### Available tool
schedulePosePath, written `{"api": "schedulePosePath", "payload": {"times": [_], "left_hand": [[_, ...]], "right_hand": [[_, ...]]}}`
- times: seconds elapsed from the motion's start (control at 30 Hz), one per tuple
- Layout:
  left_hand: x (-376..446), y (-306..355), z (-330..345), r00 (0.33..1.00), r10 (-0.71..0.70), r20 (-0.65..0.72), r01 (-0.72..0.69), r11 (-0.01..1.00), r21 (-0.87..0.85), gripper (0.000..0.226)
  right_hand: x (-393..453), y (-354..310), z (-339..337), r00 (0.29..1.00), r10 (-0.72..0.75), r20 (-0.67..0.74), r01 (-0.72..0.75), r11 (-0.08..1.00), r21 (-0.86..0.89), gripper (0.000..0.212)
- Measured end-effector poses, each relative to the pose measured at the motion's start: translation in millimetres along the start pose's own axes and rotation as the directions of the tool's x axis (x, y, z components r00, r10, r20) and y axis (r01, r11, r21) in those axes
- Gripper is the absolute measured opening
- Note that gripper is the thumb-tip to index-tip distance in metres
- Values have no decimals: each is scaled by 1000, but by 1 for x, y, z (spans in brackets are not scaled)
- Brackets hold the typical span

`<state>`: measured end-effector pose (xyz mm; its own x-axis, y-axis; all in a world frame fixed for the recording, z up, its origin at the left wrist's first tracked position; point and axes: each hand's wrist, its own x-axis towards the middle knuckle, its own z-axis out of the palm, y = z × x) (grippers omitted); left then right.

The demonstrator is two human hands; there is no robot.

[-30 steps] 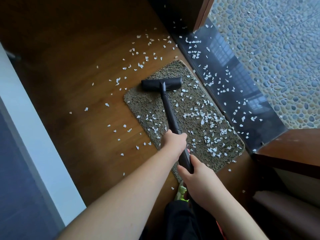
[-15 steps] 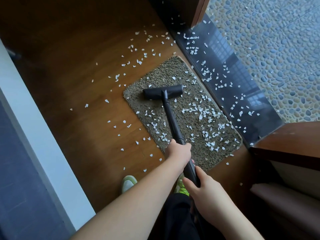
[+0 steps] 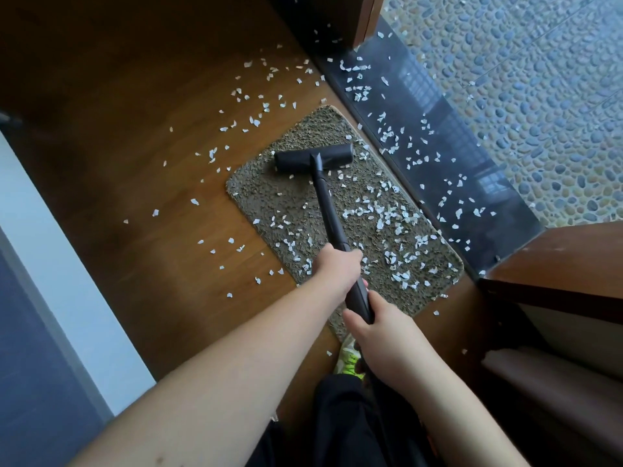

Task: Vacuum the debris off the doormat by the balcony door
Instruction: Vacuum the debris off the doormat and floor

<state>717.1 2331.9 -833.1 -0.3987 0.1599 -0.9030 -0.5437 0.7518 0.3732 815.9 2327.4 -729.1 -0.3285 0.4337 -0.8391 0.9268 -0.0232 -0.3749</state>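
While the head (image 3: 314,160) of the vacuum lay flat across the far part of the mat (image 3: 340,210), both hands were clenched on the black wand (image 3: 328,210): the left hand (image 3: 337,268) round it higher up the shaft, the right hand (image 3: 379,326) wrapped round it just behind, nearer the body. The mat lay on the wood floor (image 3: 135,170) against the dark sill (image 3: 438,136) of the balcony door, and white flakes (image 3: 387,214) lay thick over its middle and its near right part, while the strip around the head looked almost bare. Judged from that, the step in hand was a stroke along the mat, and most of the work was left. Doing it well probably meant keeping the head flat and pressed into the pile, pulling slowly toward the near edge so the suction could lift flakes caught among the fibres, then shifting toward the sill side for an overlapping pass. The left hand would best steer and the right supply the push. A fast stroke risked flicking flakes onto the floor, where many lay already, or dragging the mat out of place.
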Motion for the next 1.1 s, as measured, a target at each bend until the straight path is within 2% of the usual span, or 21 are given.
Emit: {"api": "schedulePosePath", "payload": {"times": [0.13, 0.3, 0.43, 0.67, 0.9, 1.1], "left_hand": [[19, 31, 3, 1000, 20, 15, -20, 1000, 8, 31], [23, 48, 3, 1000, 6, 28, -6, 1000, 20, 33], [23, 40, 7, 1000, 11, 28, -11, 999, 33, 30], [17, 21, 17, 998, 0, 56, -2, 999, 46, 32], [-8, -4, 20, 996, -10, 83, 4, 998, 68, 26], [-25, -35, 17, 996, -18, 91, 9, 995, 96, 21]], "right_hand": [[30, -20, -13, 999, -13, -30, 14, 1000, 13, 47], [43, -29, -21, 1000, -1, 2, 1, 999, 40, 49], [33, -21, -22, 1000, -4, -1, 4, 1000, -21, 51], [17, -4, -19, 1000, 15, -5, -15, 1000, 2, 49], [-8, 17, -4, 997, 76, 6, -76, 997, 5, 47], [-37, 31, 8, 998, 64, -5, -64, 998, -8, 43]]}}
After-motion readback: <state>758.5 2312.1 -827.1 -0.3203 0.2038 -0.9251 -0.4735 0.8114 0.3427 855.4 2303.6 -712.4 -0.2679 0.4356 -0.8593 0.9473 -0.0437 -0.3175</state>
